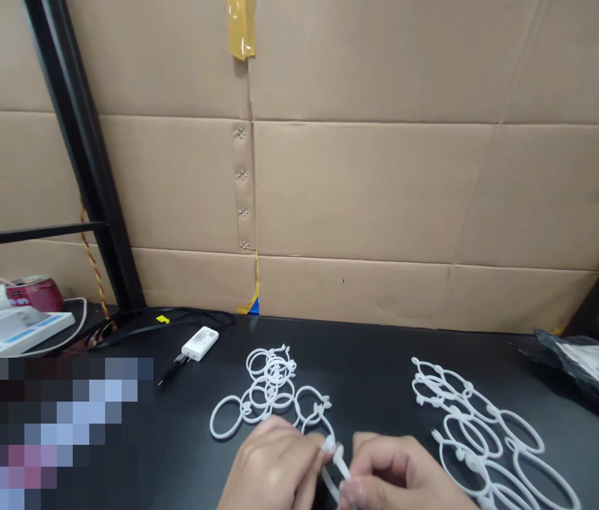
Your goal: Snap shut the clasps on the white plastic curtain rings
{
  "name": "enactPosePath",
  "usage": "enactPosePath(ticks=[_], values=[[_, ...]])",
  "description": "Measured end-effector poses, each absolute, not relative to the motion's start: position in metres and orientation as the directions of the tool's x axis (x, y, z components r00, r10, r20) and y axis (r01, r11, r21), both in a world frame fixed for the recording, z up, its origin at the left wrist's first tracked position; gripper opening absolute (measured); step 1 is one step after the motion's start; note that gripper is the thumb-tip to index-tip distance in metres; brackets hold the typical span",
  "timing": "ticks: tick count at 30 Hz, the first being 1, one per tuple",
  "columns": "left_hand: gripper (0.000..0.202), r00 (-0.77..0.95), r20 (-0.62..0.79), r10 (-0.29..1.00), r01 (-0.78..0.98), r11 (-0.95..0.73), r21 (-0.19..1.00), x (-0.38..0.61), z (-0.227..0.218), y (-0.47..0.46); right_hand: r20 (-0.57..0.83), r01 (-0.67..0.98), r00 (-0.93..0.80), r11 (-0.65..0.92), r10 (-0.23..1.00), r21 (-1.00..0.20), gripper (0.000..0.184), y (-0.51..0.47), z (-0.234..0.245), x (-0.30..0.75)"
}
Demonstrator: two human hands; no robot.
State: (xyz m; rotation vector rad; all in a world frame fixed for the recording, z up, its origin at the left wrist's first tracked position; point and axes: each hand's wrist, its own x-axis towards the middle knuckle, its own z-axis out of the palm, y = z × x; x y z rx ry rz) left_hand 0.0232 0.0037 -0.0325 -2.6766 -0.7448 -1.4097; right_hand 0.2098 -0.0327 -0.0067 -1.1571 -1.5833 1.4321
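White nylon cable tie (pixel 340 460) sits at 6 o'clock in view, gripped between left hand (pixel 272 471) and right hand (pixel 400 474); linked tie loops (pixel 267 389) lie at the hands' 11 o'clock, a second loop chain (pixel 469 432) at 3 o'clock.

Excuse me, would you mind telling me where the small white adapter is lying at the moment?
In the head view, the small white adapter lies on the black tabletop, left of centre, just up and to the left of the nearer pile of white plastic rings.

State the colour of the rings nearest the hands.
White, with no pattern; the rings show best in the head view.
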Motion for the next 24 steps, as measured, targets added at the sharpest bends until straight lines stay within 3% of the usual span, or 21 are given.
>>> enactPosePath(ticks=[3, 6, 8, 12, 16, 19, 22, 24], values=[[0.022, 0.470, 0.838, 0.278, 0.477, -0.878, 0.023, 0.014, -0.024, 0.015, 0.017, 0.504, -0.210, 0.123, 0.978, -0.855, 0.030, -0.018, 0.001, 0.238], [0.019, 0.501, 0.841, 0.205, 0.553, -0.823, -0.129, 0.004, -0.019, 0.030, 0.170, 0.894, 0.008, 0.069, 0.985, -0.442, 0.026, 0.003, 0.001, 0.289], [0.021, 0.532, 0.816, 0.226, 0.586, -0.794, -0.162, -0.003, -0.020, 0.041, 0.185, 0.926, 0.116, -0.038, 0.976, -0.376, 0.017, 0.016, -0.005, 0.326], [0.030, 0.556, 0.755, 0.348, 0.624, -0.775, -0.102, -0.015, -0.025, 0.058, 0.096, 0.921, 0.156, -0.110, 0.983, -0.373, 0.016, 0.030, -0.018, 0.368], [0.046, 0.573, 0.724, 0.384, 0.628, -0.774, -0.087, -0.016, -0.022, 0.054, 0.028, 0.901, 0.130, -0.107, 0.991, -0.420, 0.018, 0.032, -0.023, 0.372], [0.052, 0.629, 0.678, 0.381, 0.608, -0.784, -0.124, -0.007, -0.020, 0.037, 0.050, 0.888, 0.137, -0.101, 0.989, -0.448, 0.020, 0.032, -0.019, 0.365], [0.045, 0.749, 0.531, 0.396, 0.550, -0.818, -0.167, 0.005, -0.027, 0.023, 0.117, 0.866, 0.138, -0.063, 0.984, -0.497, 0.022, 0.028, -0.005, 0.353], [0.059, 0.822, 0.444, 0.356, 0.477, -0.856, -0.198, 0.010, -0.035, 0.023, 0.134, 0.838, 0.106, -0.016, 0.985, -0.545, 0.028, 0.022, 0.006, 0.338]])
